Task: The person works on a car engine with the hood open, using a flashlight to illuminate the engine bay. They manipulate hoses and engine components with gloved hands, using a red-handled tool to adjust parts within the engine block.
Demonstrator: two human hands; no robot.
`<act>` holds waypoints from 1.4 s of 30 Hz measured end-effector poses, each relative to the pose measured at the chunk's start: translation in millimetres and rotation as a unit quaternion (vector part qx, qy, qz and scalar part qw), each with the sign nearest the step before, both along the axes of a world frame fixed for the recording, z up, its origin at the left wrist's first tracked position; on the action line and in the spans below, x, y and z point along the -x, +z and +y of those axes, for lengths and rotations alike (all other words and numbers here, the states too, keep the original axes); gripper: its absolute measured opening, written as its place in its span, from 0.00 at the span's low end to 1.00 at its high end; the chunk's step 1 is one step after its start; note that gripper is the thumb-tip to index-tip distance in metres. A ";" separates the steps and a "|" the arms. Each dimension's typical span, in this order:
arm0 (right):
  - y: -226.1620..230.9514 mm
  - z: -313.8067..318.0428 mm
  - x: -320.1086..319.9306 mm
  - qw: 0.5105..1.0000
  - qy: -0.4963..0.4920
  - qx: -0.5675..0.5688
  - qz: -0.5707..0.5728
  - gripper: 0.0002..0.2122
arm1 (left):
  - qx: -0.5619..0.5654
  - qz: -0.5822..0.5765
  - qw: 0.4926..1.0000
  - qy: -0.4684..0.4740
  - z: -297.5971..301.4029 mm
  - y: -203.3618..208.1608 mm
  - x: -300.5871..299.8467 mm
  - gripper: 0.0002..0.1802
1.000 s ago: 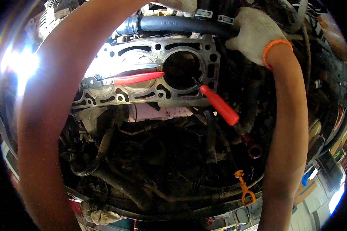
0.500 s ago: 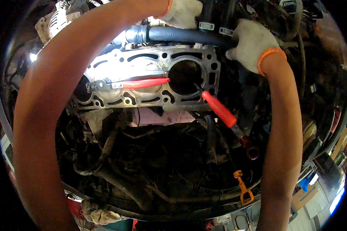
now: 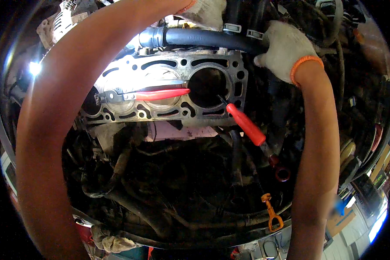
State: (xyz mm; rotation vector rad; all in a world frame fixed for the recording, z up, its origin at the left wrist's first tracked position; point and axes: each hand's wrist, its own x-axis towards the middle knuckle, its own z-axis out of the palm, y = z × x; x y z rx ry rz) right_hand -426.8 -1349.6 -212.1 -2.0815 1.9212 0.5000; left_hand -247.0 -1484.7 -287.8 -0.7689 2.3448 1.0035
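A thick black hose (image 3: pixel 203 38) with squared metal clamps (image 3: pixel 232 28) runs along the far side of a bare engine block (image 3: pixel 195 118). My right hand (image 3: pixel 286 50), in a white knitted glove with an orange cuff, is closed round the hose's right end, thumb below it. Beyond the hose, at the top edge, is my gloved left hand (image 3: pixel 207 13); its fingers are hidden. Red-handled pliers (image 3: pixel 162 94) lie across the block's top. A red-handled tool (image 3: pixel 247 125) leans at the right cylinder bore (image 3: pixel 207 89), its thin tip over the rim.
An orange dipstick handle (image 3: pixel 273 219) sticks up near the front edge. Dark pipes (image 3: pixel 134 208) fill the near part of the engine bay. A bright lamp (image 3: pixel 35 68) shines at the left, and a crumpled rag (image 3: pixel 112 242) lies at the lower left.
My left hand has shifted slightly down and left beyond the hose. My right hand keeps almost the same place on it. The tools have not visibly moved.
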 end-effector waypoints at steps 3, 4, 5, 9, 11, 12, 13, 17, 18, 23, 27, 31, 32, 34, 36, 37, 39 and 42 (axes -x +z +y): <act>-4.0 -0.2 2.8 1.000 0.004 0.009 0.004 0.22 | 0.083 0.040 0.994 -0.062 -5.7 -25.6 4.8 0.18; -4.6 0.9 5.8 1.000 0.003 0.014 0.009 0.22 | 0.083 0.066 0.992 -0.069 -4.2 -16.6 7.9 0.18; -3.9 3.2 8.6 1.000 0.008 0.015 0.009 0.22 | 0.083 0.092 0.989 -0.076 -2.9 -10.3 10.0 0.17; 5.5 4.7 4.7 1.000 0.016 0.010 0.007 0.23 | 0.065 0.300 0.943 -0.129 -6.2 -34.2 6.3 0.18; 1.6 5.4 6.6 1.000 0.012 0.001 0.010 0.23 | 0.058 0.173 0.978 -0.105 3.8 -10.0 9.4 0.18; 1.3 4.7 6.9 1.000 0.014 0.004 0.010 0.23 | 0.058 0.107 0.988 -0.092 6.4 2.3 8.7 0.18; 1.8 4.2 6.8 1.000 0.016 0.007 0.010 0.23 | 0.033 0.131 0.988 -0.078 4.9 -7.1 8.9 0.18; 3.4 2.5 4.5 1.000 0.013 0.001 0.010 0.23 | 0.205 0.024 0.902 -0.379 -7.5 -25.8 16.7 0.19; -2.7 2.6 5.1 1.000 0.019 0.010 0.002 0.22 | 0.302 -0.057 0.796 -0.521 -11.7 -20.6 18.5 0.21; -8.8 -2.0 -1.9 1.000 0.009 -0.002 -0.001 0.22 | -0.110 0.117 0.980 0.119 33.0 32.5 -7.8 0.22; 15.5 3.7 13.0 0.999 -0.019 -0.006 0.026 0.22 | -0.015 0.130 0.990 -0.061 5.7 13.1 10.1 0.22; -1.4 -0.4 8.7 0.999 -0.006 -0.025 0.023 0.22 | 0.074 -0.023 0.989 -0.128 0.0 -12.4 13.3 0.21; -7.4 -1.4 7.7 0.999 -0.004 -0.030 0.022 0.22 | -0.010 0.078 0.990 -0.118 -1.3 -27.7 8.8 0.21; -4.2 -2.5 4.5 0.999 -0.007 -0.032 0.017 0.22 | -0.170 0.294 0.936 -0.090 -4.5 -57.2 3.5 0.20; -1.1 -1.5 6.9 0.999 -0.011 -0.028 0.015 0.23 | -0.096 0.252 0.955 -0.121 -8.2 -56.7 7.8 0.20; 0.4 -1.6 6.0 1.000 -0.009 -0.021 0.010 0.23 | -0.057 0.225 0.963 -0.133 -9.4 -48.7 6.2 0.21; 3.5 -3.8 -1.2 1.000 -0.003 -0.020 0.007 0.23 | 0.021 0.168 0.974 -0.152 -10.8 -29.3 -2.4 0.21; 2.9 -4.7 -3.1 1.000 -0.001 -0.020 0.012 0.23 | 0.077 0.089 0.980 -0.159 -5.3 4.7 -2.2 0.21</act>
